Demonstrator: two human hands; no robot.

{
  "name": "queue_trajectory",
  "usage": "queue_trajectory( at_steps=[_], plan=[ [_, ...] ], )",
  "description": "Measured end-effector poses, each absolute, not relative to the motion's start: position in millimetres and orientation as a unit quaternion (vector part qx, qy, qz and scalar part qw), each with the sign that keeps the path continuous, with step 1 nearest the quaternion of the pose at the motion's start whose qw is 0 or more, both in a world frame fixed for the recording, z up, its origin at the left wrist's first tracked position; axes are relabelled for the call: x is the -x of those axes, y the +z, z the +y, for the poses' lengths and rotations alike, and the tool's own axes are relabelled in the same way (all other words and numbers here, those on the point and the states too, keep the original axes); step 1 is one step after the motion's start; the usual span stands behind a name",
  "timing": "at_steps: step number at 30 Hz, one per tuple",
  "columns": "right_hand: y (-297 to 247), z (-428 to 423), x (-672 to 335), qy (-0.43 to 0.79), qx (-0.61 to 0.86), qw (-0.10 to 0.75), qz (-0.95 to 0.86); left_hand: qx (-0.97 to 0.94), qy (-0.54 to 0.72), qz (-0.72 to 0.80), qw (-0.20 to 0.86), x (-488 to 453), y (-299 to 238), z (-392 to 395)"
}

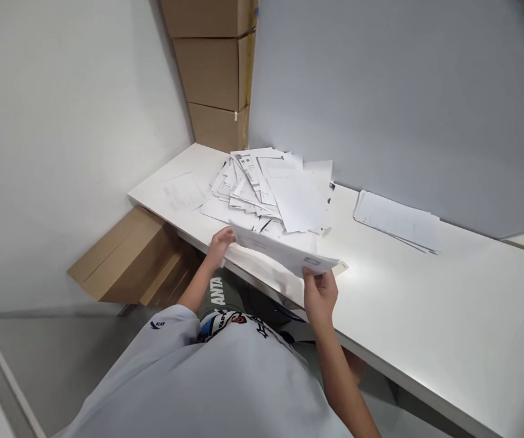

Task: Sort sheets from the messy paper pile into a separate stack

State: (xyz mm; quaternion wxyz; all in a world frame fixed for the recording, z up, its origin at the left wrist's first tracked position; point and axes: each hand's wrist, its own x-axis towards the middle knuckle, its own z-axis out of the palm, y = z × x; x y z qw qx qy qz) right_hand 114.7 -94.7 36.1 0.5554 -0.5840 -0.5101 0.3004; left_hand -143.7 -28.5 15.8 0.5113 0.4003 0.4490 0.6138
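A sheet of paper (275, 248) with faint print and a small dark mark near its right end is held up at the table's front edge, bowed between my hands. My left hand (220, 243) grips its left end. At the right end, my right hand (320, 296) pinches the lower edge between thumb and fingers. Just beyond the sheet lies a messy pile of papers (293, 194), some printed and some blank. Whether I hold one sheet or several, I cannot tell.
A neater stack of papers (396, 220) lies by the wall on the white table (430, 304). One thin sheet (184, 191) rests left of the pile. Cardboard boxes (214, 73) are stacked in the corner; an open cardboard box (120, 255) stands below the table's left end.
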Motion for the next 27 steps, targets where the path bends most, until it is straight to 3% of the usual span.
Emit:
queue_trajectory(
  at_steps=[3, 9, 16, 23, 27],
  plan=[
    [23, -100, -110, 0.288, 0.547, 0.557, -0.554, -0.445, 0.607, 0.464, 0.468, 149, 15, -32],
    [4, -113, -96, 0.324, 0.539, 0.563, -0.537, -0.329, 0.737, 0.482, 0.341, 121, 10, -44],
    [-6, -114, -92, 0.332, 0.59, 0.549, -0.49, -0.261, 0.734, 0.58, 0.239, 112, 21, -28],
    [-6, -115, -81, 0.314, 0.548, 0.651, -0.422, -0.255, 0.773, 0.521, 0.258, 105, 14, -19],
    [-11, -118, -76, 0.329, 0.548, 0.64, -0.426, -0.29, 0.781, 0.503, 0.229, 103, 6, -19]
  ],
)
